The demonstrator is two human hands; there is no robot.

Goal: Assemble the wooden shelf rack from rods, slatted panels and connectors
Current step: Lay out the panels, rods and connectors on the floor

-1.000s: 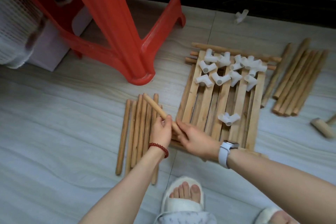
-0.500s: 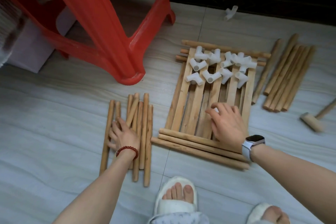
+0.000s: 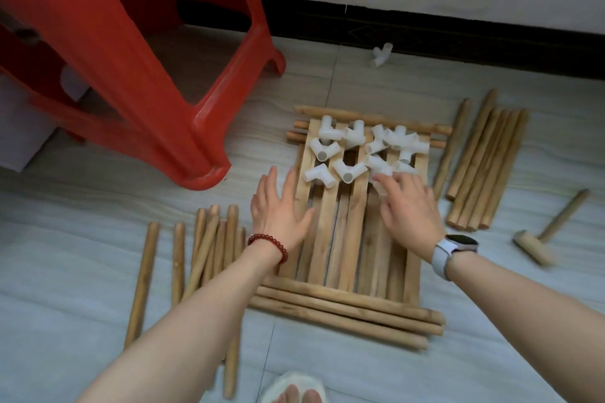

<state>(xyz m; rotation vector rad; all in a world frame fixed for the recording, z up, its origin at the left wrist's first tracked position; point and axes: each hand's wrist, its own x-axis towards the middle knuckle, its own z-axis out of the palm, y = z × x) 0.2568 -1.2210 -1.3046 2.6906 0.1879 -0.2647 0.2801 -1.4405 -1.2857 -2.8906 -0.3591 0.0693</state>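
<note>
Both hands have moved up since half a second ago: the left hand [image 3: 281, 213] has left the short rods [image 3: 209, 249] and now lies over the left edge of the slatted panels [image 3: 343, 239], and the right hand [image 3: 409, 209] has gone further up the slats to the white connectors [image 3: 353, 154]. The left grip is wide, with the fingers straight and spread, and it holds nothing. The right fingertips [image 3: 381, 178] touch the nearest connectors; the fingers are a little bent, but it is not clear whether they pinch one.

The panels lie flat on the floor [image 3: 65, 271], with the pile of connectors on their far end. Three long rods [image 3: 343, 311] lie across the near end of the panels. The short rods lie to the left, more rods [image 3: 484, 167] lie to the right, and one connector [image 3: 381, 54] lies alone near the wall. A wooden mallet [image 3: 543, 235] lies at the far right. A red stool [image 3: 131, 59] stands at the left.
</note>
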